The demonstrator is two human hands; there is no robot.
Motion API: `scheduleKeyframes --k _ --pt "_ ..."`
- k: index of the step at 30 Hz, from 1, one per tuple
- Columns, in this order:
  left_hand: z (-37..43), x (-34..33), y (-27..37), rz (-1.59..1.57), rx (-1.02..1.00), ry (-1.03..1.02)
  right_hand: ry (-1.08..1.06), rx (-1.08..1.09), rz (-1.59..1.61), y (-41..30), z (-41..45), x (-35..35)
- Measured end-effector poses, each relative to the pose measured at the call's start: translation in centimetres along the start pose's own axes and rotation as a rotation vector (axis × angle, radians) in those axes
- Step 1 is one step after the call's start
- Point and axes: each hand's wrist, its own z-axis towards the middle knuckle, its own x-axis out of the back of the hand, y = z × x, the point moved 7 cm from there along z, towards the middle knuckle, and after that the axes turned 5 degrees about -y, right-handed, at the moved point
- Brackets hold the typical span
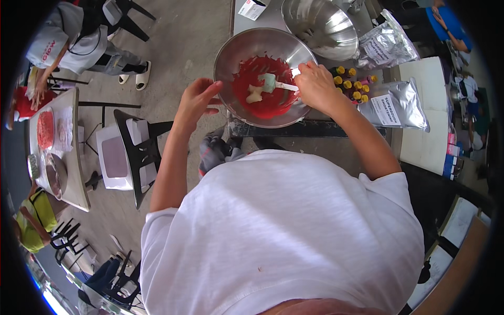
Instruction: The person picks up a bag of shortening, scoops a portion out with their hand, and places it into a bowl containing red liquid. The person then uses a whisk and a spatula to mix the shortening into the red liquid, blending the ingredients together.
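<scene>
A large stainless steel mixing bowl (pixel 232 51) sits at the table's front edge, holding a smooth red mixture (pixel 246 76) with a pale creamy lump (pixel 254 94) on it. My right hand (pixel 317 84) grips the white handle of a spatula (pixel 269 82) over the bowl's right side. Its pale green blade rests in the mixture beside the lump. At the left rim is my left hand (pixel 199 100), thumb and fingers spread. The thumb overlaps the rim in view; whether it presses on the bowl is unclear.
Behind stands a second steel bowl (pixel 315 43) with residue. To the right are several yellow-capped small bottles (pixel 356 84) and silver shortening pouches (pixel 397 104). A small white box (pixel 252 8) lies at the back. Left are a black chair (pixel 138 149) and another table (pixel 73 173), with people nearby.
</scene>
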Motion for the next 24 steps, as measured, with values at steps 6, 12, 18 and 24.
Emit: scheduleKeyframes --k 6,12,18,24 --pt "0.8 -1.3 -1.0 0.009 0.003 -0.044 0.027 -0.009 0.119 0.4 1.3 -1.0" --pt "-4.9 -2.1 -0.2 -0.089 -0.081 0.218 0.088 0.129 0.136 -0.4 1.7 2.4" --pt "-14.0 -0.8 -2.1 -0.284 -0.199 0.532 0.394 0.431 0.179 -4.3 0.0 8.1" --pt "-24.2 0.2 -8.0 -0.415 -0.25 0.848 0.174 0.728 0.153 -14.5 -0.8 8.5"
